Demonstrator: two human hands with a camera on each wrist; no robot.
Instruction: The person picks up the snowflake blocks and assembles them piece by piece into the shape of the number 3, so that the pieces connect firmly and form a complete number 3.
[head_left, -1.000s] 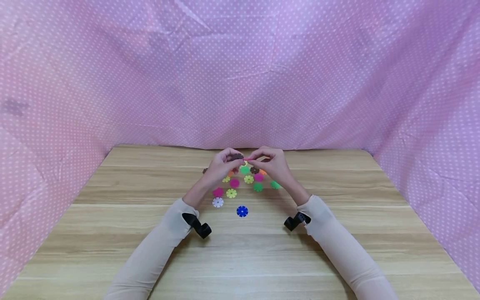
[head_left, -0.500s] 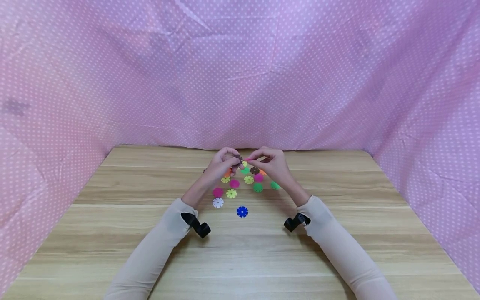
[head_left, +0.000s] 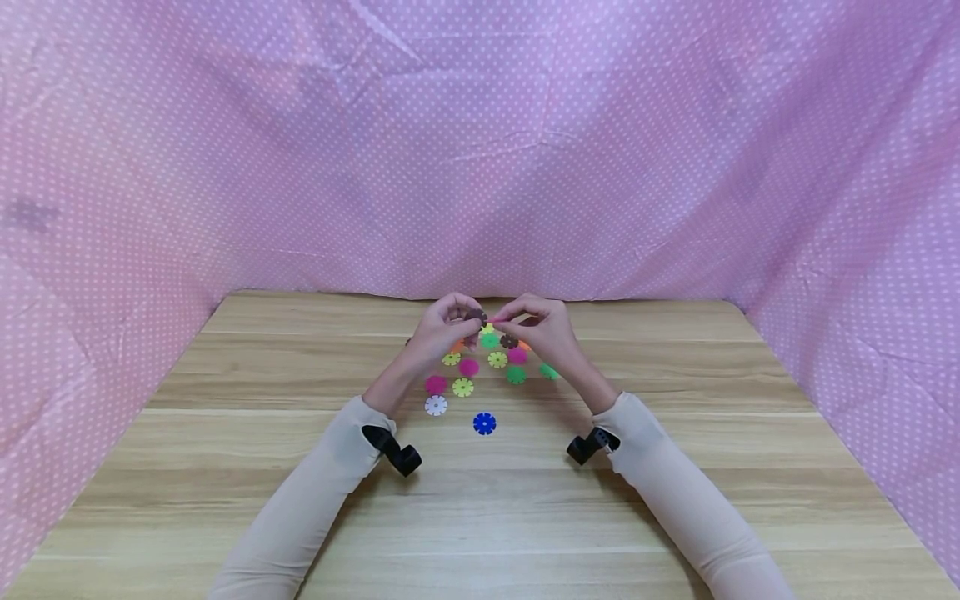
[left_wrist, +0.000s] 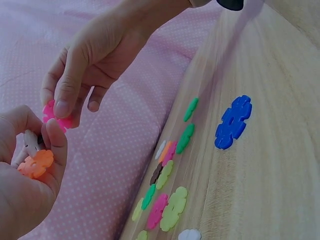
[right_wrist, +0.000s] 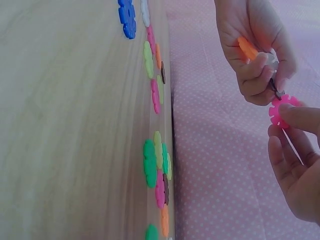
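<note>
Above the counter [head_left: 480,517], the left hand [head_left: 442,333] grips a brown disc [head_left: 476,317] together with white [right_wrist: 272,61] and orange discs [left_wrist: 37,164]. The right hand [head_left: 546,327] pinches a pink disc [right_wrist: 276,111] right at the brown one's edge. Nearer the person, a blue disc [head_left: 484,423] lies flat.

The right hand [right_wrist: 302,175] pinches a pink disc [right_wrist: 274,112] by thumb and fingers. The left hand [right_wrist: 262,36] holds an orange disc [right_wrist: 247,48], a white disc [right_wrist: 271,60] and a dark disc [right_wrist: 275,89]; the dark disc's end sits at the pink disc's edge. A blue disc [right_wrist: 127,19] and a green disc [right_wrist: 150,164] lie on the wooden table [right_wrist: 65,125]. Dotted pink cloth [right_wrist: 215,155] hangs beyond.
</note>
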